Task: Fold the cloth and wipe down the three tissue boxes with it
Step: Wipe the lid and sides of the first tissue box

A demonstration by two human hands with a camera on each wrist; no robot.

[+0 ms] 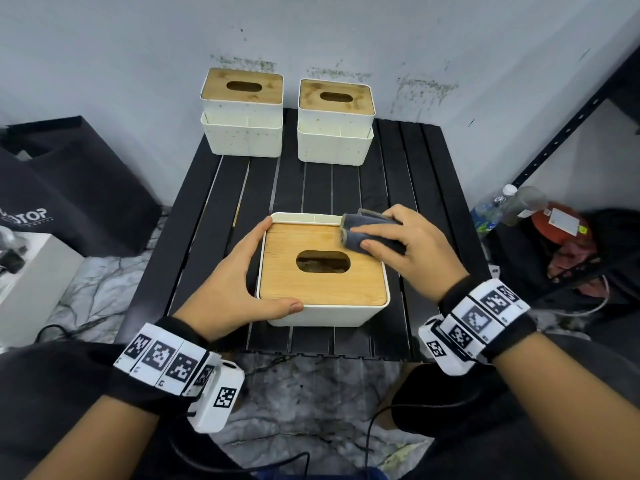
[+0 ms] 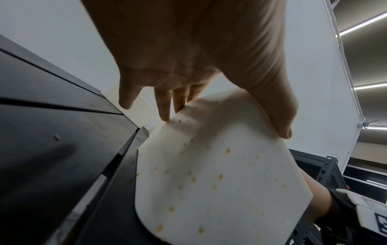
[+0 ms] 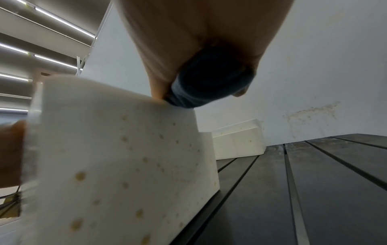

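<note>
Near the desk's (image 1: 221, 188) front edge, middle: near box (image 1: 323, 271), white with a wooden lid (image 1: 311, 285) and an oval slot. Speckled white wall of the same box in the left wrist view (image 2: 220, 174) and the right wrist view (image 3: 125, 157).

Left hand (image 1: 239, 275) spread around the near box's left front corner: fingers straight along the left wall, thumb stretched across the front rim, nothing gripped. From the wrist camera, same hand (image 2: 188, 49) with fingertips (image 2: 165, 114) touching the box wall and thumb laid on its upper edge.

Right hand (image 1: 408, 247) curled around the folded cloth (image 1: 367, 230), dark grey, pressed on the lid's far right corner. Cloth partly over the box's rim there. In the right wrist view, hand (image 3: 199, 41) closed on the bundled cloth (image 3: 209, 79), cloth touching the box's top edge.

Along the desk's far edge, against the wall (image 1: 104, 64): left box (image 1: 242, 112) toward the left corner and right box (image 1: 336, 121) beside it, apart, each white with a wooden slotted lid, each with its upper part raised out of the lower shell. Both well apart from the near box. One of them visible past the near box in the right wrist view (image 3: 238, 142).

Beyond the desk's left edge: dark bag (image 1: 79, 188) with white lettering. Beyond the right edge: bottle (image 1: 495, 209) and a black shelf frame (image 1: 571, 123).
</note>
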